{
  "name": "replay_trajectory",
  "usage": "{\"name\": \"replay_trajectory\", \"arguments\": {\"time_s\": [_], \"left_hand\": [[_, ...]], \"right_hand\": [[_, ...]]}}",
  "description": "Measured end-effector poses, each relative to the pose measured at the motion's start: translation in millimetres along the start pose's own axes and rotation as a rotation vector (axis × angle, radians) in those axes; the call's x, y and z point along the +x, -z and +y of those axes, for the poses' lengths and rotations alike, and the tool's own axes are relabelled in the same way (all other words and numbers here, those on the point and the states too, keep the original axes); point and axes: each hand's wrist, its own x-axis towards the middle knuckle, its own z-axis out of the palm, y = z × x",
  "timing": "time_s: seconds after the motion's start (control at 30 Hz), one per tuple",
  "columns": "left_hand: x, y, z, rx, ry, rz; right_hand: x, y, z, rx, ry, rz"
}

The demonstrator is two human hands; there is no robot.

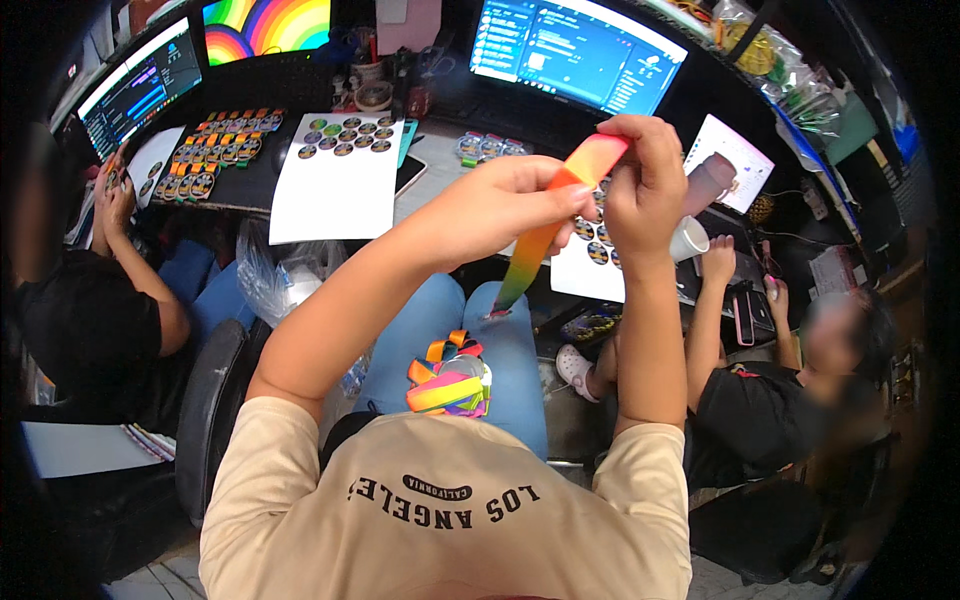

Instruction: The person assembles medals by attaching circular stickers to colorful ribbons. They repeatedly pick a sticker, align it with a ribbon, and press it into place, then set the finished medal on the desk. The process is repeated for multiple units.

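A rainbow-coloured ribbon (545, 232) is stretched between my two hands above the desk edge. My left hand (525, 200) pinches it partway along, thumb on top, and its orange-to-green end hangs down toward my knees. My right hand (648, 180) has its fingers curled round the pink upper end. On my lap lies a small pile of medals with bright ribbons (448, 385). Behind my hands, partly covered by them, is a white sheet with round dark stickers (590, 275).
Another sticker sheet (335, 205) overhangs the desk's front edge at left, near rows of ribboned medals (220, 145). A white cup (689, 238) stands close beside my right wrist. Co-workers sit at my left (100, 320) and right (770, 420). Monitors (575, 55) line the back.
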Motion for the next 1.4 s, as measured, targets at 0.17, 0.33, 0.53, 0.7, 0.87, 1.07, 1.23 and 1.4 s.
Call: {"name": "replay_trajectory", "arguments": {"time_s": [0.17, 0.33, 0.53, 0.7, 0.87, 1.07, 1.23, 1.4], "left_hand": [[-18, -3, 19, -0.082, -0.03, 0.061], [-28, -5, 33, -0.162, -0.003, 0.091], [-42, -13, 46, -0.17, -0.002, 0.061], [-50, -22, 52, -0.099, -0.035, 0.069], [-52, -19, 56, -0.075, -0.043, 0.086], [-48, -16, 55, -0.094, 0.01, 0.113], [-48, -19, 52, -0.071, 0.075, 0.123], [-45, -16, 51, -0.064, 0.076, 0.118]], "right_hand": [[-28, -10, 17, 0.045, 0.123, 0.122], [-58, -11, 12, -0.036, 0.319, 0.117], [-55, -6, -7, 0.012, 0.202, 0.103], [-51, -9, -16, 0.138, 0.136, 0.148], [-52, -5, -22, 0.047, 0.16, 0.105], [-66, -9, -25, -0.187, 0.167, 0.146], [-75, -15, -10, -0.19, 0.202, 0.176], [-84, -25, 0, 0.007, 0.103, 0.224]]}}
